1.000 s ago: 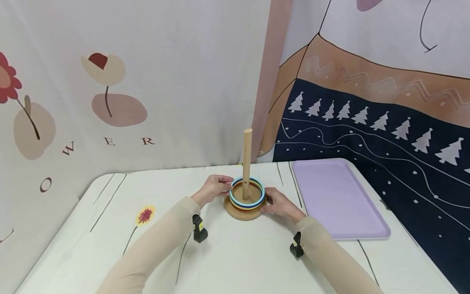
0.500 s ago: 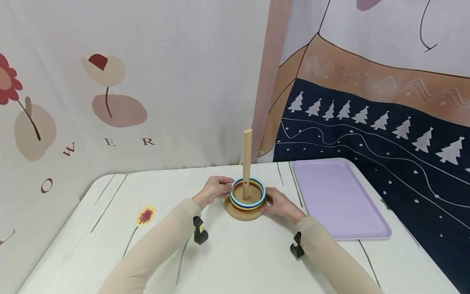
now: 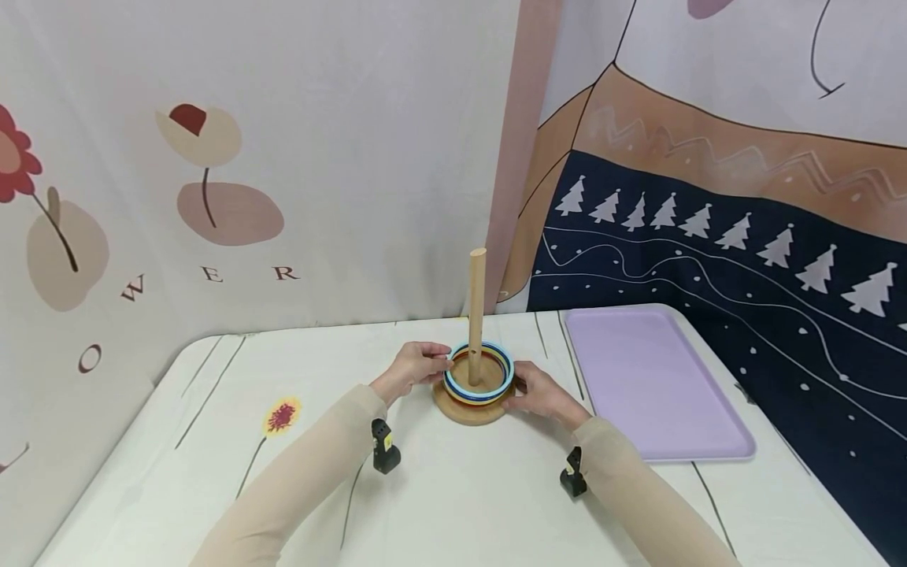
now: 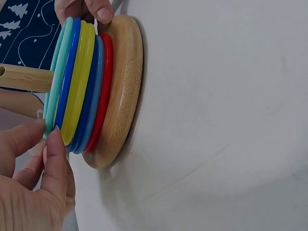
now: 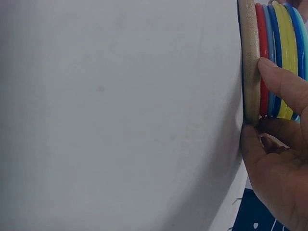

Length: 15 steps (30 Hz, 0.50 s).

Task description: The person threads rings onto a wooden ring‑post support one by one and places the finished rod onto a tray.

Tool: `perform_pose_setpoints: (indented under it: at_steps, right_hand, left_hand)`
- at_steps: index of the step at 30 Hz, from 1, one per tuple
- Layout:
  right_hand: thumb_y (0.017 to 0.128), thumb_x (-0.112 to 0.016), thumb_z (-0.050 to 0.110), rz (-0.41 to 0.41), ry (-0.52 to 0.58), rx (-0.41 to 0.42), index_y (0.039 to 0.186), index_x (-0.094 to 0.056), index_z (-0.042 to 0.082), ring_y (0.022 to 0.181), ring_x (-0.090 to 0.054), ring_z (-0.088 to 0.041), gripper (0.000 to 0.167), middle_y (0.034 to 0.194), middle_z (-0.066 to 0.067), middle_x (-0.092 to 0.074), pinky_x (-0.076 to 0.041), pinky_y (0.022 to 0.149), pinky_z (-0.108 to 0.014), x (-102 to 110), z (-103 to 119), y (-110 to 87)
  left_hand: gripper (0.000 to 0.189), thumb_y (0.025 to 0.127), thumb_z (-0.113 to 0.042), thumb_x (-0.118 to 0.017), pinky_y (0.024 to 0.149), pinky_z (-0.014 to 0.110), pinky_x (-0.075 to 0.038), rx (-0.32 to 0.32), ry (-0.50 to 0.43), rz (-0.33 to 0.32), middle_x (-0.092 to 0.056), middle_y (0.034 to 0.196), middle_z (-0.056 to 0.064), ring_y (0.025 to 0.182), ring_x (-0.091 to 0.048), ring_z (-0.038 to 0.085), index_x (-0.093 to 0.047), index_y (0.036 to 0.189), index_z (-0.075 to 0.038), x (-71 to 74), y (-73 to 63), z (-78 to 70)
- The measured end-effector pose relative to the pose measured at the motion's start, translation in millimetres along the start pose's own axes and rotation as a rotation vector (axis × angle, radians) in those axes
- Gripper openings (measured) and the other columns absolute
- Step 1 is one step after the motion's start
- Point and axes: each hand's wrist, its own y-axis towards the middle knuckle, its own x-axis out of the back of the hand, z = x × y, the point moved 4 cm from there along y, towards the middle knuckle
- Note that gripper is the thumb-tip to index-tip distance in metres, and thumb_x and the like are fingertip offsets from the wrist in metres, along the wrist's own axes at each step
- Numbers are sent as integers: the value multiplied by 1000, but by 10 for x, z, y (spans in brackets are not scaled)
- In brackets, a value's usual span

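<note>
A round wooden base (image 3: 453,411) with an upright wooden peg (image 3: 478,307) stands on the table. Several thin rings are stacked around the peg: red lowest, then blues, yellow (image 4: 79,82), dark blue, and a mint-green ring (image 4: 58,72) on top. My left hand (image 3: 411,368) is at the stack's left side, thumb and finger pinching the edge of the mint-green ring. On the opposite side my right hand (image 3: 542,391) grips the base's rim, its thumb (image 5: 284,82) over the top edge beside the red ring and other fingers at the rim.
A flat lilac tray (image 3: 659,386) lies to the right on the white table cloth (image 3: 453,496). Behind rises a printed white curtain (image 3: 340,157); a dark tree-patterned cloth (image 3: 708,315) hangs at the right.
My left hand and the top ring have shifted very slightly to the right. My right hand and the base stay put.
</note>
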Motion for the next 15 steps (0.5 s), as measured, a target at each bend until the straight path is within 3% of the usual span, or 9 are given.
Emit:
perform_pose_setpoints:
  at_steps: [9, 15]
  right_hand:
    - [73, -70, -9, 7, 20, 21, 123, -53, -9, 125, -42, -41, 53, 130, -26, -46, -36, 106, -49, -3, 9, -1]
    - [72, -69, -10, 28, 6, 87, 120, -55, -10, 119, -49, -39, 50, 120, -24, -54, -39, 105, -48, 0, 16, 11]
  left_hand:
    - [30, 90, -10, -62, 79, 30, -57, -39, -34, -50, -64, 107, 11, 86, -61, 14, -60, 120, -3, 59, -36, -9]
    - [34, 87, -10, -66, 78, 26, -56, -148, -132, -114, -59, 106, 8, 89, -59, 13, -61, 120, -6, 71, -76, -44]
